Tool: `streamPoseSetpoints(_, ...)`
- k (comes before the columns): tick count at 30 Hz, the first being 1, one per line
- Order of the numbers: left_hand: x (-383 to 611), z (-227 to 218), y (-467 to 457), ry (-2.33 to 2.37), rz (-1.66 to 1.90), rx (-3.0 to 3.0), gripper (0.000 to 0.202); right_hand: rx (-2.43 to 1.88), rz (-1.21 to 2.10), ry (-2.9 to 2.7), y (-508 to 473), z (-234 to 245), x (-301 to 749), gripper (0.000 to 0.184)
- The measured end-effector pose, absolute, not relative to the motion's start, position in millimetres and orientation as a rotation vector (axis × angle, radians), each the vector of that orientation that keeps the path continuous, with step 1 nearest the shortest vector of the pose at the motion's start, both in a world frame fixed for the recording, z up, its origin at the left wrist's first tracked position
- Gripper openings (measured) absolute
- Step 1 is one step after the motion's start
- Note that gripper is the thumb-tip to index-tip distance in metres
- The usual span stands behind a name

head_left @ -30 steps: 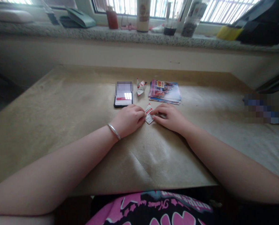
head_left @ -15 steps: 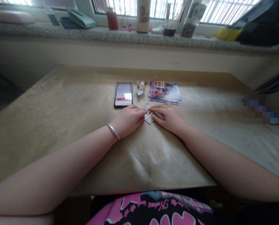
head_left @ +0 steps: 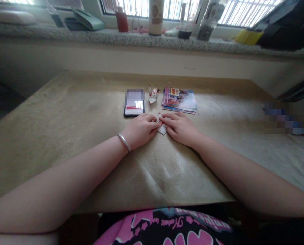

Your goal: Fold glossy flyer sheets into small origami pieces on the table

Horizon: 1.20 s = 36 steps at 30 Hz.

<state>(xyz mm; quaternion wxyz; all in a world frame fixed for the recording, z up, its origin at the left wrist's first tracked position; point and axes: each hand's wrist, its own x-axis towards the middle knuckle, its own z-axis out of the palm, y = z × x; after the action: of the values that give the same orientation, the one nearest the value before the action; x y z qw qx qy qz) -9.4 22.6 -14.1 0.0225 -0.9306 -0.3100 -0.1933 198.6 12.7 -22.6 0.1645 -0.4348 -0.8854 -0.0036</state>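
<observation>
A small folded paper (head_left: 162,130) lies on the table (head_left: 111,180), between the person's two hands and just in front of them. The left hand (head_left: 143,128) seems to have its grip closed on the paper's left edge, its fingers bent inward. The right hand (head_left: 184,129) lays its fingertips over the upper part and right side; whether its grip pinches the paper or only presses it, one cannot tell.

As for progress, some folding looks done: the paper is a narrow, pointed shape, red showing near its far tip. It appears fairly flat and is not yet released; how many folds are left cannot be told, since the fingers cover much of it.

Beyond the hands, a second paper piece (head_left: 153,97), with raised points, sits between a phone (head_left: 134,111) and a stack of printed sheets (head_left: 181,101), touched by neither hand.
</observation>
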Motion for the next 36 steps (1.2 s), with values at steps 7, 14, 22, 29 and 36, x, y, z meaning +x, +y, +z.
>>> streamPoseSetpoints(7, -9, -14, 21, -0.961, -0.546, -2.85, 0.026, -1.241, -0.033, -2.575, 16, -23, 199, 0.046)
streamPoseSetpoints(14, -8, -14, 21, -0.967, -0.548, -2.864, 0.026, -1.319, -0.085, -2.621, 25, -21, 198, 0.048)
streamPoseSetpoints(22, -8, -14, 22, -0.967, -0.516, -2.866, 0.027, -1.372, -0.091, -2.597, 35, -19, 191, 0.047)
streamPoseSetpoints(29, -9, -12, 21, -0.969, -0.456, -2.849, 0.028, -1.323, -0.092, -2.562, 33, -24, 196, 0.045)
streamPoseSetpoints(36, -10, -12, 22, -0.979, -0.447, -2.852, 0.03, -1.244, -0.032, -2.53, 19, -16, 204, 0.03)
